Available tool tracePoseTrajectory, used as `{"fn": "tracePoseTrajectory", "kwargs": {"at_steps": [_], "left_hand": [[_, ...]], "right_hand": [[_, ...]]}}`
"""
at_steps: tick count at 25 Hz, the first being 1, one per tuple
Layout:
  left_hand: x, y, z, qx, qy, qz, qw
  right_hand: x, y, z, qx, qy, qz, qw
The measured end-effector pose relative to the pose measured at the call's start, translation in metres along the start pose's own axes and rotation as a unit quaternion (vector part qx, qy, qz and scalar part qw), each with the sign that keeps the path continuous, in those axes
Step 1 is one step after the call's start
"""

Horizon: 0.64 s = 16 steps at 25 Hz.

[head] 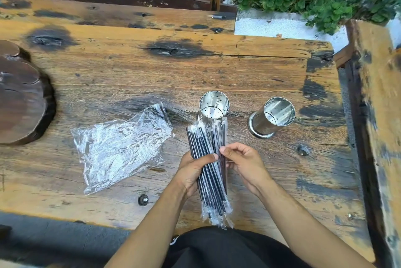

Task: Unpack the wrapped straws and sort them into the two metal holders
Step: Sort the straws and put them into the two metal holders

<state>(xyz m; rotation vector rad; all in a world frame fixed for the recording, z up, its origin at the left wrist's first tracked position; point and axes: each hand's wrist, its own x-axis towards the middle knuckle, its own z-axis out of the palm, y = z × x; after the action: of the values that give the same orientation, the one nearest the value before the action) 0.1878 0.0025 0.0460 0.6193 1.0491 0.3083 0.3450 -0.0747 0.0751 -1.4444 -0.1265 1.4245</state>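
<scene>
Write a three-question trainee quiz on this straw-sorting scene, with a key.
1. True or false: both metal holders, left and right, already contain straws.
2. What lies on the wooden table left of the bundle of wrapped black straws? A) a lid B) an empty clear plastic bag C) scissors
3. Which hand grips the bundle around its middle?

Key: 1 false, both are empty; 2 B; 3 the left hand, while the right hand pinches part of the bundle.

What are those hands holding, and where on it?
The left hand grips the straws around mid-length; the right hand pinches some at about the same height.
</scene>
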Motion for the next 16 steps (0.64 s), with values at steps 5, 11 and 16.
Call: {"fn": "tracePoseTrajectory", "kwargs": {"at_steps": [5, 11, 16], "left_hand": [[0.002, 0.001, 0.000, 0.000, 0.013, -0.003, 1.000], [0.004, 0.000, -0.001, 0.009, 0.034, -0.006, 0.999], [0.003, 0.002, 0.004, 0.020, -0.007, 0.020, 1.000]], "right_hand": [[-0.001, -0.002, -0.002, -0.001, 0.006, -0.011, 1.000], [-0.001, -0.006, -0.003, 0.029, 0.005, -0.002, 1.000], [-0.002, -0.003, 0.010, -0.156, 0.010, -0.028, 0.987]]}}
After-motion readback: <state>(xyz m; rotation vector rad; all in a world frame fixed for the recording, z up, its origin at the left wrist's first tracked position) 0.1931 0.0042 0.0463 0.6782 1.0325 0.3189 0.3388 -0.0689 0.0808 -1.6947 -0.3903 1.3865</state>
